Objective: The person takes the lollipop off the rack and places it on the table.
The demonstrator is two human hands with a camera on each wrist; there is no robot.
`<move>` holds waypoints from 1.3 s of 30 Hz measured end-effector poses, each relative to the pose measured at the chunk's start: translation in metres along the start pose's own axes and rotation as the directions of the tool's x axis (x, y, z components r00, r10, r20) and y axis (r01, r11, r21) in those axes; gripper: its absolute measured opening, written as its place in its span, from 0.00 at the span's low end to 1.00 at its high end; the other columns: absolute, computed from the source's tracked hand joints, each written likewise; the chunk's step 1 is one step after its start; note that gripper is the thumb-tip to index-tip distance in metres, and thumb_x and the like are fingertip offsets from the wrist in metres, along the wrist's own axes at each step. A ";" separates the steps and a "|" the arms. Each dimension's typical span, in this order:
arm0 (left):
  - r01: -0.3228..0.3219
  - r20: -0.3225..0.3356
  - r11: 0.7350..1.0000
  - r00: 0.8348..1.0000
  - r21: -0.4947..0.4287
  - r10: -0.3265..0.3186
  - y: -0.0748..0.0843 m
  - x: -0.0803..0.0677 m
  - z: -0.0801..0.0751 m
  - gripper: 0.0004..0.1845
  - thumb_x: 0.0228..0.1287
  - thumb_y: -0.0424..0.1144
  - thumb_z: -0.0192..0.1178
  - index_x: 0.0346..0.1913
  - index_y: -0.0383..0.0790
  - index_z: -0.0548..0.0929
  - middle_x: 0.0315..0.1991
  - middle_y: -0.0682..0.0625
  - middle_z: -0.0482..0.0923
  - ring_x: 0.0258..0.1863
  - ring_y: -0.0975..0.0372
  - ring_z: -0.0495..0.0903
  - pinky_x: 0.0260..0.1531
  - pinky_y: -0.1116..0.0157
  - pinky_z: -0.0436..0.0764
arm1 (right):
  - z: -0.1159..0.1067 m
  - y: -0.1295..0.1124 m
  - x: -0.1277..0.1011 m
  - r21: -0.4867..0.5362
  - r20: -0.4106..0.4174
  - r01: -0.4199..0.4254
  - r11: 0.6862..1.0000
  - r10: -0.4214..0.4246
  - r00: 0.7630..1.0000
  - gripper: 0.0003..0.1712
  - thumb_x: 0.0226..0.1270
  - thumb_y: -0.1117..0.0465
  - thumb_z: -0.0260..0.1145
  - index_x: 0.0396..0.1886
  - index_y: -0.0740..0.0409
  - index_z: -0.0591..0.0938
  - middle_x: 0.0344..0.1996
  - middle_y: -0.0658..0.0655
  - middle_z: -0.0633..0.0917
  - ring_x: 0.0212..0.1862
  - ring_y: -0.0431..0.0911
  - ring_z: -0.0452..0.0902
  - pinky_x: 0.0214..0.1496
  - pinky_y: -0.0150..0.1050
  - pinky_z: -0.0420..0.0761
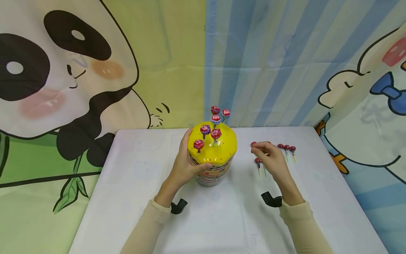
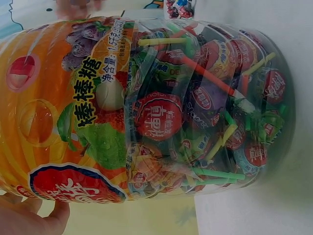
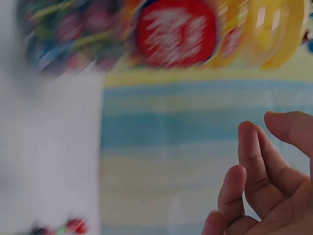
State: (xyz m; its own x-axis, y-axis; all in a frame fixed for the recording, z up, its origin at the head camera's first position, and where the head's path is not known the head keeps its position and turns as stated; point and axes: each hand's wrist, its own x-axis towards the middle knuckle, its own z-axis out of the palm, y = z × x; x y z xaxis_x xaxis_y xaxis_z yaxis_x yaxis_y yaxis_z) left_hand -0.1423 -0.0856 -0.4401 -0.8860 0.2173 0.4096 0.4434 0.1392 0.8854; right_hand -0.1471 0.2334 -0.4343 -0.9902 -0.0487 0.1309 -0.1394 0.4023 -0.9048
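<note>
A clear candy jar (image 2: 210,112) full of wrapped lollipops stands upright on the table, its label orange and its lid (image 1: 225,151) bright yellow. Several lollipops (image 1: 216,134) stick up out of the lid by their sticks. My left hand (image 1: 187,164) grips the jar just under the lid, thumb across the near side and fingers round the left. To the right of the jar, my right hand (image 1: 271,158) hovers over loose lollipops. In the right wrist view its fingers (image 3: 249,147) are loosely bent, a gap between thumb and index finger, with nothing held.
Several loose lollipops (image 1: 287,148) lie in rows on the white table (image 1: 142,197), partly hidden behind my right hand. A printed cloth backdrop (image 1: 177,63) with a panda and stripes hangs behind the table's far edge.
</note>
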 end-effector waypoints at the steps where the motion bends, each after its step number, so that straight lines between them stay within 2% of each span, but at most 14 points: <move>1: 0.001 0.000 1.000 1.000 0.000 -0.001 0.000 0.000 0.000 0.60 0.52 0.58 0.75 0.80 0.63 0.44 0.74 0.61 0.57 0.65 0.62 0.67 0.64 0.58 0.72 | 0.003 -0.011 -0.001 0.045 -0.002 0.035 0.998 -0.035 0.999 0.15 0.72 0.54 0.67 0.49 0.60 0.85 0.43 0.58 0.84 0.43 0.48 0.79 0.38 0.34 0.79; 4: -0.004 0.003 1.000 1.000 -0.010 0.004 0.000 0.000 0.000 0.60 0.51 0.58 0.76 0.80 0.63 0.44 0.73 0.61 0.57 0.65 0.62 0.67 0.64 0.58 0.72 | 0.012 -0.040 -0.003 0.145 -0.015 0.147 0.979 -0.146 0.989 0.11 0.71 0.61 0.68 0.48 0.60 0.85 0.42 0.58 0.84 0.41 0.48 0.77 0.37 0.35 0.77; 8: -0.006 0.004 1.000 1.000 -0.020 0.006 0.005 -0.001 -0.001 0.61 0.52 0.57 0.76 0.80 0.59 0.44 0.73 0.60 0.57 0.65 0.62 0.67 0.64 0.58 0.71 | 0.025 -0.077 -0.006 0.201 -0.012 0.284 0.938 -0.287 0.958 0.09 0.69 0.69 0.67 0.48 0.63 0.85 0.42 0.59 0.85 0.43 0.50 0.75 0.42 0.38 0.74; 11: 0.000 0.005 1.000 1.000 -0.018 0.000 0.006 -0.001 -0.001 0.60 0.52 0.58 0.75 0.80 0.60 0.44 0.73 0.60 0.57 0.65 0.62 0.67 0.65 0.58 0.71 | 0.036 -0.094 -0.007 0.194 -0.004 0.378 0.905 -0.385 0.923 0.12 0.67 0.73 0.67 0.49 0.62 0.86 0.43 0.58 0.86 0.44 0.50 0.74 0.47 0.41 0.72; 14: 0.001 0.009 1.000 1.000 -0.023 -0.001 0.000 -0.001 -0.001 0.60 0.52 0.59 0.75 0.80 0.62 0.43 0.74 0.60 0.56 0.65 0.62 0.67 0.65 0.59 0.71 | 0.047 -0.101 -0.006 0.147 -0.003 0.462 0.875 -0.466 0.885 0.14 0.65 0.72 0.69 0.50 0.58 0.86 0.42 0.53 0.88 0.44 0.48 0.73 0.47 0.41 0.71; 17: 0.000 0.019 0.999 1.000 -0.040 0.001 -0.001 0.000 -0.001 0.62 0.51 0.58 0.76 0.80 0.60 0.43 0.74 0.59 0.56 0.65 0.61 0.68 0.64 0.59 0.71 | 0.056 -0.108 -0.007 0.101 0.005 0.499 0.860 -0.502 0.865 0.16 0.64 0.71 0.70 0.50 0.55 0.86 0.43 0.50 0.87 0.44 0.48 0.71 0.46 0.43 0.71; 19: -0.003 0.023 0.999 1.000 -0.048 0.004 -0.002 0.000 -0.001 0.62 0.51 0.57 0.76 0.80 0.59 0.42 0.74 0.58 0.56 0.64 0.60 0.68 0.64 0.58 0.72 | 0.061 -0.111 -0.008 0.083 0.008 0.503 0.860 -0.506 0.863 0.16 0.64 0.70 0.71 0.50 0.56 0.86 0.43 0.49 0.87 0.44 0.48 0.70 0.45 0.44 0.72; 26: -0.016 0.019 0.999 1.000 -0.033 0.017 -0.001 0.000 -0.002 0.59 0.53 0.58 0.74 0.80 0.62 0.43 0.72 0.60 0.58 0.62 0.62 0.70 0.61 0.60 0.75 | 0.072 -0.118 -0.006 0.028 -0.009 0.464 0.886 -0.464 0.886 0.12 0.63 0.67 0.73 0.46 0.57 0.87 0.39 0.48 0.83 0.42 0.46 0.68 0.38 0.38 0.79; 30: -0.024 0.016 1.000 1.000 -0.020 0.024 0.000 0.000 -0.001 0.58 0.55 0.58 0.73 0.80 0.62 0.44 0.72 0.59 0.59 0.62 0.61 0.71 0.60 0.60 0.76 | 0.075 -0.119 -0.005 0.030 -0.013 0.454 0.890 -0.454 0.891 0.09 0.64 0.66 0.73 0.44 0.57 0.88 0.38 0.48 0.83 0.42 0.47 0.67 0.36 0.36 0.82; 39: -0.005 0.017 1.000 1.000 -0.027 0.005 -0.002 0.000 -0.001 0.59 0.54 0.57 0.74 0.80 0.62 0.43 0.73 0.60 0.57 0.63 0.62 0.69 0.62 0.60 0.74 | 0.077 -0.117 -0.002 0.069 -0.023 0.482 0.873 -0.482 0.876 0.08 0.64 0.68 0.72 0.43 0.58 0.87 0.36 0.48 0.83 0.40 0.48 0.67 0.36 0.35 0.79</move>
State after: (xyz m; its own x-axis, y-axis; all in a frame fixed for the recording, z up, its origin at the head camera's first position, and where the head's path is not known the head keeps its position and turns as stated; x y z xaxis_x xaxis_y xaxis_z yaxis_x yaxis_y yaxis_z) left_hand -0.1430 -0.0870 -0.4417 -0.8811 0.2349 0.4105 0.4441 0.1125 0.8889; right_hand -0.1297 0.1157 -0.3596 -0.8001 -0.2158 0.5597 -0.5997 0.2644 -0.7553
